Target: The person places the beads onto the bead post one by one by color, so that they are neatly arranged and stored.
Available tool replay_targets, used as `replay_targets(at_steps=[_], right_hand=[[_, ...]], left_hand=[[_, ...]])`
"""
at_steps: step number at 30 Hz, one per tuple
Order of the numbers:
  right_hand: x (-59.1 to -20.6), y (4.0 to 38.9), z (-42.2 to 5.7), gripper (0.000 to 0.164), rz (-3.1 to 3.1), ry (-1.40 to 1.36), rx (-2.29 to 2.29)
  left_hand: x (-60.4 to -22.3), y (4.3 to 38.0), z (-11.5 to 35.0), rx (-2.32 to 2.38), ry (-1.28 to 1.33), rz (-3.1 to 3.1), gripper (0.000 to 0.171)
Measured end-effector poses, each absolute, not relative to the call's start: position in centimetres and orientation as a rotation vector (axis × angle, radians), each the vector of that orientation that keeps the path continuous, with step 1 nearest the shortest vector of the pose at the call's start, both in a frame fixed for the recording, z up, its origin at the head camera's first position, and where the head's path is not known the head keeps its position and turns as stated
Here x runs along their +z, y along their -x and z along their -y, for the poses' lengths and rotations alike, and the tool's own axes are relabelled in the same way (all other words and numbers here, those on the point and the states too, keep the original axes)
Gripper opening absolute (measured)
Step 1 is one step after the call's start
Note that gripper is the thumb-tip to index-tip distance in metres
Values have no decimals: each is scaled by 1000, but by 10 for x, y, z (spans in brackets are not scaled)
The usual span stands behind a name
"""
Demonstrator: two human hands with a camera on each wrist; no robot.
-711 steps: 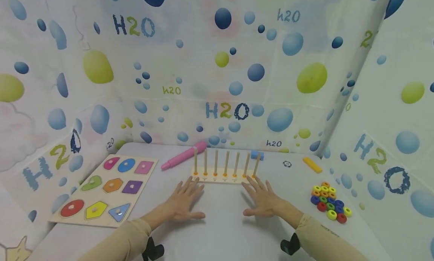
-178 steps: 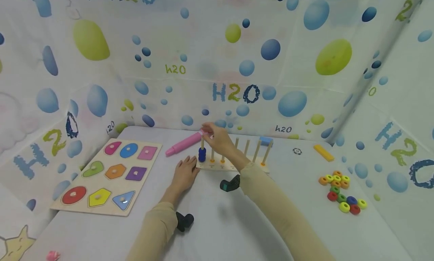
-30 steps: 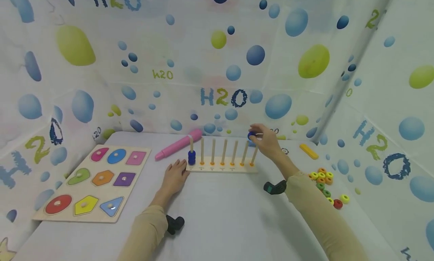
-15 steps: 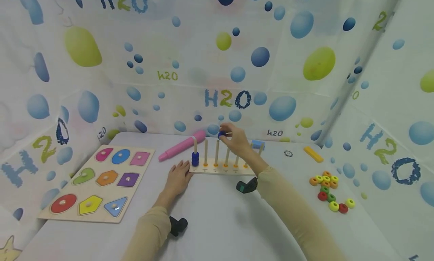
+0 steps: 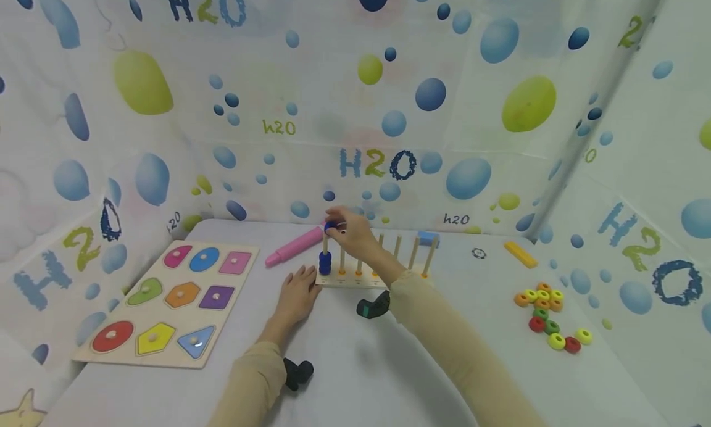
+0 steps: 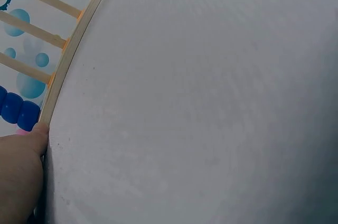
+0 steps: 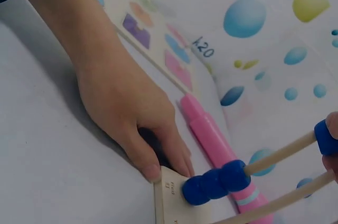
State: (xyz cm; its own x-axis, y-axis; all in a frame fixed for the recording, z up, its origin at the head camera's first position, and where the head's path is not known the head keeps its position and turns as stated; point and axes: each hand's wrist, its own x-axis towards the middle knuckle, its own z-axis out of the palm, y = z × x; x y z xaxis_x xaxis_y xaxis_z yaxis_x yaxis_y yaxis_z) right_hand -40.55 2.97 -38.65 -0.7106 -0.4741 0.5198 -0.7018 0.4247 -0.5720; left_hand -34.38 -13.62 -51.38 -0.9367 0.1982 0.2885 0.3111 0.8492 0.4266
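1. Blue ring [image 5: 330,227]: it is pinched between thumb and fingers of the right hand [image 5: 355,234] and held at the top of the leftmost peg [image 5: 325,245]; whether the peg's tip is inside its hole cannot be told.
2. Three more blue rings [image 5: 324,264] are stacked at the foot of that same peg, touching one another.
3. The left end of the peg board [image 5: 352,282] is held by the left hand [image 5: 298,296], its thumb set at the front corner, as seen from the right wrist.
4. The other pegs in view are left bare.
5. Loose rings in several colours [image 5: 540,314] are clustered to the right on the white table [image 5: 466,316].
6. A shape board [image 5: 166,316] is placed at the left; a pink marker-shaped object [image 5: 294,248] and a blue block [image 5: 429,238] are seen behind the peg board, and a yellow block [image 5: 520,254] farther right.
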Motion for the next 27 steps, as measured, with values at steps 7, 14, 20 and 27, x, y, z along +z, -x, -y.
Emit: replay_targets(at_steps=[7, 14, 20, 27], right_hand=[[-387, 406, -23, 36, 2405, -1034, 1142], [-385, 405, -23, 38, 2490, -996, 1116], [-384, 405, -31, 38, 2514, -955, 1047], [-376, 411, -56, 30, 2412, -958, 1069]], left_hand=[[-514, 344, 134, -698, 400, 2785, 48], [-514, 346, 135, -696, 392, 2793, 48], [-514, 345, 133, -692, 409, 2797, 49], [-514, 345, 134, -690, 396, 2790, 48]])
